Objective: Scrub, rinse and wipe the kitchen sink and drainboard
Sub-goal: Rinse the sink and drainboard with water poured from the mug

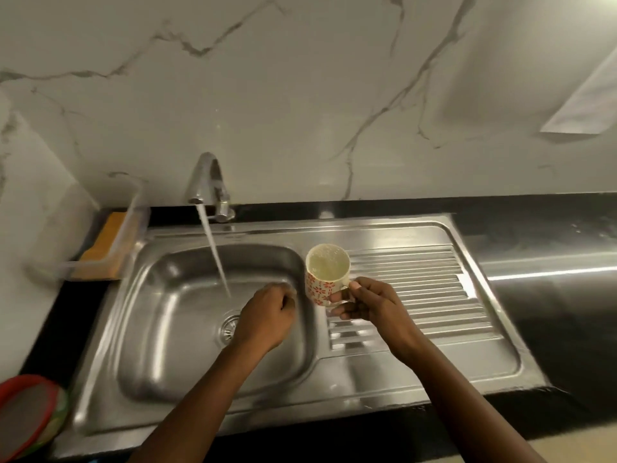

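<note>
Rinsing seems under way and wiping is probably left: the tap [208, 182] runs into the sink [173, 312], the right hand [367, 307] grasps a full mug [325, 279] at the left edge of the drainboard [417, 295], and the left hand [267, 317] is clenched over the sink, apparently holding nothing.

Water's running: a rectangular stainless steel sink basin [173, 322] sits sunk in the black bench [551, 322], glossy, with a round slotted drain [228, 330] in its floor and the tap stream [213, 252] pouring in. Joined at its right, the ribbed steel drainboard [434, 285] lies flat.
</note>
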Demonstrator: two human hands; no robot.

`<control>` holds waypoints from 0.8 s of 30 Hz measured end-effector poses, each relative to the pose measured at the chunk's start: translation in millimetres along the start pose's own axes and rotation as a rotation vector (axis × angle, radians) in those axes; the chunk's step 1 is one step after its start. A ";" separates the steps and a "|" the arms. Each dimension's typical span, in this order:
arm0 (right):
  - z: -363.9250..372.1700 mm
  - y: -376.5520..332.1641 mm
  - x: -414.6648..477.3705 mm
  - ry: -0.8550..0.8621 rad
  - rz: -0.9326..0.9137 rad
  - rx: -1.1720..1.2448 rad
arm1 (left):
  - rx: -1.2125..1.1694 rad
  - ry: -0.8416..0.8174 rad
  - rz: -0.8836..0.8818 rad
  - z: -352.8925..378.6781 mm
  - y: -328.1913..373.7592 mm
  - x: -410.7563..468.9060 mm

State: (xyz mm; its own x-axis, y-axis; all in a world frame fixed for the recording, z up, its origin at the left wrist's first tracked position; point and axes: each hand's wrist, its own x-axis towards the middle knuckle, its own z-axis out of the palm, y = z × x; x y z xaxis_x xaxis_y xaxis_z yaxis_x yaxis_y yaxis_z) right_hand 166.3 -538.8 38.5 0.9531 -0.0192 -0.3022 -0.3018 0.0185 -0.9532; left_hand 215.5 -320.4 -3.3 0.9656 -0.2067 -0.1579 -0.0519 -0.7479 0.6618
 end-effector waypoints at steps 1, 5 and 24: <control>-19.9 0.7 -7.1 0.018 0.001 -0.016 | 0.008 -0.015 0.034 15.2 12.4 5.6; -96.4 5.8 -29.5 0.099 0.036 -0.069 | 0.031 -0.085 0.157 76.1 61.0 27.7; -303.9 -4.2 -2.7 0.283 0.248 -0.330 | 0.377 -0.312 0.516 292.8 213.2 135.9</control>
State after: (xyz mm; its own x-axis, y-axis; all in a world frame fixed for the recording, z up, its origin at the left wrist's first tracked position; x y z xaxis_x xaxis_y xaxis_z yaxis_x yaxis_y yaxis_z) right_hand 157.7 -842.6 39.6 0.8217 -0.3256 -0.4678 -0.5534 -0.2596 -0.7914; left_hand 261.1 -692.6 -98.2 0.6786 -0.7225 -0.1323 -0.6223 -0.6611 0.4192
